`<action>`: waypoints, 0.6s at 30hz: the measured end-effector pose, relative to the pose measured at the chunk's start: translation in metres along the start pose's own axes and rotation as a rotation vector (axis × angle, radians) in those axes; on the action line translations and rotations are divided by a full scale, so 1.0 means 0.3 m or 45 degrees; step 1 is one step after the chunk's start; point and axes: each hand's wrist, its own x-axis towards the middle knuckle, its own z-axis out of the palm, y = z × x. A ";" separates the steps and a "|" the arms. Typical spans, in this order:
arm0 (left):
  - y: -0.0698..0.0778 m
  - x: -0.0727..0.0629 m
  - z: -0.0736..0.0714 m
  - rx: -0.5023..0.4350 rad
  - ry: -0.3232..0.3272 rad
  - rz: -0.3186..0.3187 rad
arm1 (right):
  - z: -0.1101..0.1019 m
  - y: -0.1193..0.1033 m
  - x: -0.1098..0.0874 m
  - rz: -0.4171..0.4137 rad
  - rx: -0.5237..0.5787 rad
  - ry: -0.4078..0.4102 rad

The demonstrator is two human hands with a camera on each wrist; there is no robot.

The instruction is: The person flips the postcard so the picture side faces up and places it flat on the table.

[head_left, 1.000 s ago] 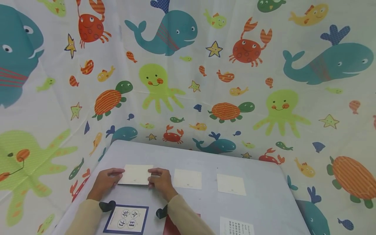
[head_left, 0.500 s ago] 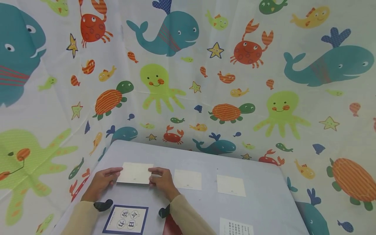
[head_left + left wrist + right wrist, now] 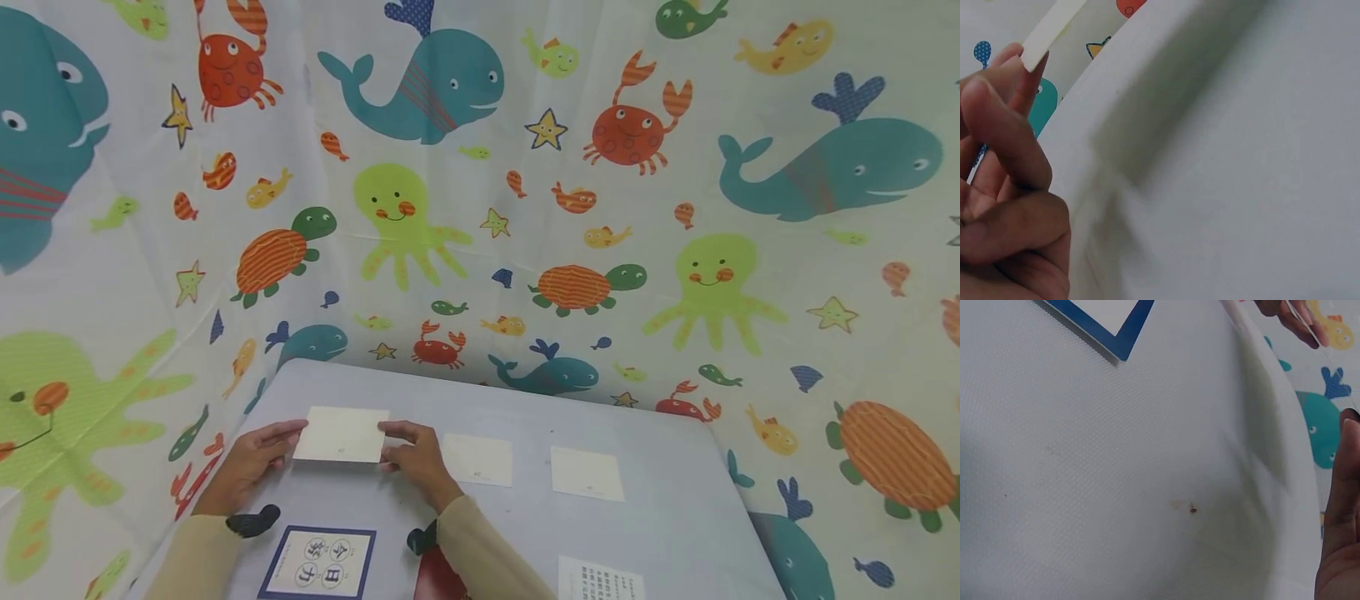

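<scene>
A cream-white blank card (image 3: 341,429) with a tiny mark near its lower edge hangs above the table, between my two hands. My left hand (image 3: 250,462) pinches its left edge with the fingertips; in the left wrist view, the card's corner (image 3: 1044,40) sits between those fingers, and a shadow falls on the cloth below. At the opposite edge, my right hand (image 3: 420,460) holds the card by thumb and fingers. Only part of the right hand (image 3: 1342,506) shows in the right wrist view. Beneath the forearms lies a blue-bordered card (image 3: 318,562) with circled characters.
Two similar cream cards, a middle one (image 3: 477,460) and a right one (image 3: 587,473), lie flat on the table (image 3: 675,517). A white printed card (image 3: 600,579) sits at the front. Something dark red (image 3: 438,577) is partly under the right sleeve. A sea-animal curtain (image 3: 480,208) surrounds the table.
Both hands have raised the cream card a little and shifted it slightly left and away. The left forearm has moved left. The other cards have stayed in place.
</scene>
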 end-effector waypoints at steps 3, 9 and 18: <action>0.007 0.003 -0.005 -0.048 -0.014 0.003 | 0.002 -0.004 0.003 0.001 0.023 0.035; 0.033 -0.014 -0.013 -0.124 -0.035 0.007 | 0.001 -0.011 0.004 -0.015 0.061 0.026; 0.041 -0.028 -0.017 -0.224 -0.063 0.003 | -0.002 -0.023 -0.005 -0.021 0.059 0.018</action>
